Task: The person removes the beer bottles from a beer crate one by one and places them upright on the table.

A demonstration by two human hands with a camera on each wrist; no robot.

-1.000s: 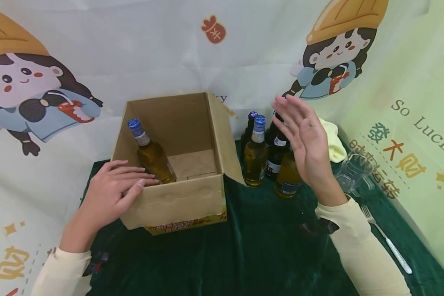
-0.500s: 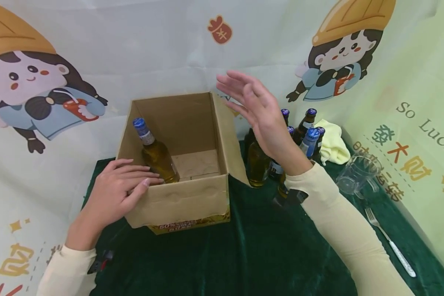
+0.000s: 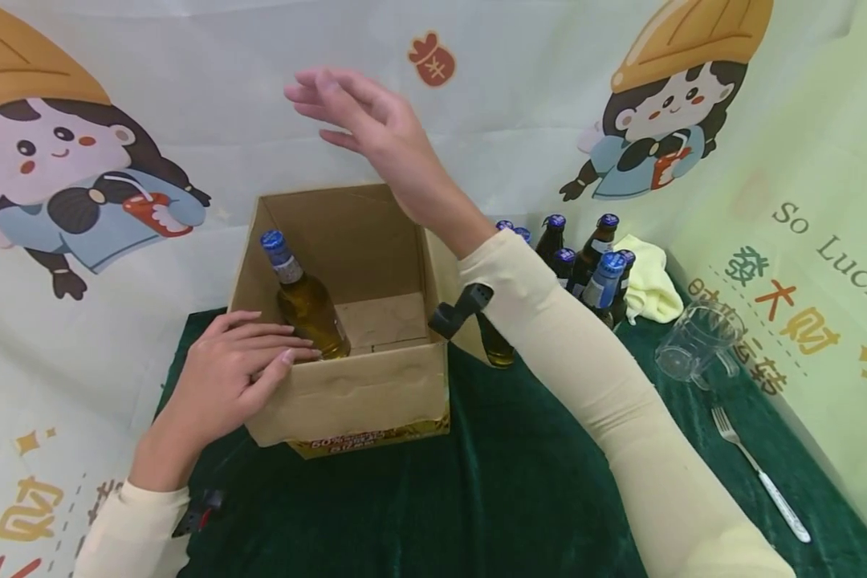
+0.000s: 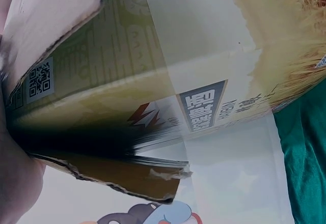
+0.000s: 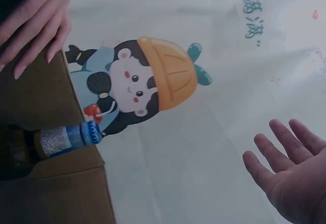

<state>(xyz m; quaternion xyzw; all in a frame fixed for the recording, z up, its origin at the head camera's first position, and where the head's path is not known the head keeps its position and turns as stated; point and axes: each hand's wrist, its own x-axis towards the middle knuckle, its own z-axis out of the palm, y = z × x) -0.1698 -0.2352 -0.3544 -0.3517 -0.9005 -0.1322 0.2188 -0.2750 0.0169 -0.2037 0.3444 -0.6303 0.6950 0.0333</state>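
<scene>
An amber beer bottle point(image 3: 307, 309) with a blue cap leans slightly inside the opened cardboard box point(image 3: 368, 393). My left hand point(image 3: 224, 373) rests over the box's near left corner, its long fingers lying across the rim beside the bottle. Up close, the left wrist view has the box's printed side and torn flap point(image 4: 117, 178). Raised above the far side of the box, my right hand point(image 3: 376, 128) holds nothing and its fingers are extended. In the right wrist view the bottle's neck point(image 5: 53, 140) shows beyond the box edge, apart from the right hand.
Several beer bottles point(image 3: 600, 277) stand right of the box, partly hidden by my right sleeve. Behind them lies a pale yellow cloth point(image 3: 650, 281). A glass mug point(image 3: 694, 345) and a fork point(image 3: 762, 474) are on the green tablecloth point(image 3: 535, 498). A printed curtain hangs behind.
My right hand has swept left and upward, from over the standing bottles to above the box's far side. My left hand stays on the box, and the bottle inside keeps its place.
</scene>
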